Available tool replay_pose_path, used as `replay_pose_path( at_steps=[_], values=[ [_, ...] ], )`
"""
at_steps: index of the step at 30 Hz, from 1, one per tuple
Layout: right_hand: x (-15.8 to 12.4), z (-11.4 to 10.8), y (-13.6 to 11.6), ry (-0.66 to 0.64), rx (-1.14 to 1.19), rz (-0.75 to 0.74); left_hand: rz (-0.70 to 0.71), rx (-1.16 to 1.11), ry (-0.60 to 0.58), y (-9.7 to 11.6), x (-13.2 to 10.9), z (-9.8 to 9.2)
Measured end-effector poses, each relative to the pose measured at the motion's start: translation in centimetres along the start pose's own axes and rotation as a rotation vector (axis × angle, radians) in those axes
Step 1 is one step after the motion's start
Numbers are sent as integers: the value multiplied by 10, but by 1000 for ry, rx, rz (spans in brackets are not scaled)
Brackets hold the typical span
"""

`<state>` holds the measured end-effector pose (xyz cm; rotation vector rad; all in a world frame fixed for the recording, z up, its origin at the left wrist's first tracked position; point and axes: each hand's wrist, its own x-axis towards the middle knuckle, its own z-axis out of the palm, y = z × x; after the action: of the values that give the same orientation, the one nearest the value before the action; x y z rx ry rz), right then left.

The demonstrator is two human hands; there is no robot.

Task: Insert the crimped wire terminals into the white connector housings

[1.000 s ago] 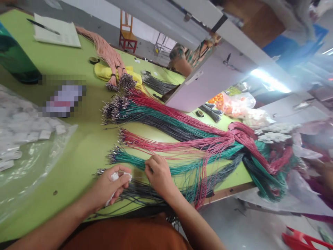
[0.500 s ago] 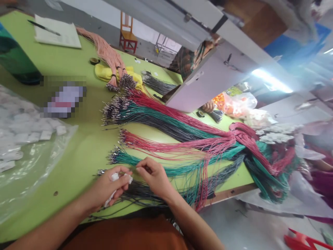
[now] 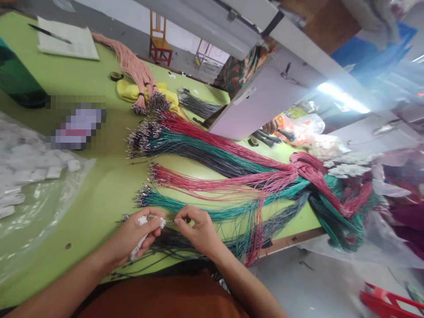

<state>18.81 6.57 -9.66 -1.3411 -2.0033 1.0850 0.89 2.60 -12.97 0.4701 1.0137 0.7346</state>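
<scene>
My left hand [image 3: 134, 234] is closed around several small white plastic connector housings, with one housing [image 3: 162, 223] pinched at the fingertips. Facing it, my right hand [image 3: 197, 227] pinches a thin wire [image 3: 170, 221] whose end points at that housing. Whether the tip is inside the housing is too small to tell. Beneath and behind both hands lie dark wires [image 3: 168, 240]. Just beyond them a green wire bundle [image 3: 185, 211] and a red wire bundle [image 3: 188, 181] stretch across the table, metal terminals at their left ends.
A clear bag of white housings [image 3: 33, 163] lies at left, near a blurred-out phone [image 3: 79, 128] and a green bottle [image 3: 20, 79]. Thicker wire bundles [image 3: 212, 150] run behind. A slanted panel [image 3: 248, 106] stands at the back, with a co-worker's hand [image 3: 271, 126] beside it.
My right fingertips have come down level with the housing, and a thin wire end now shows between my hands. The co-worker's hand has shifted slightly. The whole view has drifted a little.
</scene>
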Motion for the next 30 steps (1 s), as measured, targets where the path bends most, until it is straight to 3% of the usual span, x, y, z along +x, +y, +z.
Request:
replay_pose_path(
  at_steps=[7, 12, 22, 27, 30],
  values=[
    [-3, 9, 2, -17, 3, 140, 27, 5, 12, -1, 0, 0],
    [-5, 20, 0, -34, 184, 287, 49, 38, 26, -3, 0, 1],
    [-10, 27, -1, -85, 433, 297, 68, 53, 38, -6, 0, 3],
    [1, 15, 1, -147, 240, 212, 58, 28, 37, -5, 1, 2],
    [23, -4, 16, 31, -111, 25, 50, 8, 25, -5, 2, 2]
  ],
)
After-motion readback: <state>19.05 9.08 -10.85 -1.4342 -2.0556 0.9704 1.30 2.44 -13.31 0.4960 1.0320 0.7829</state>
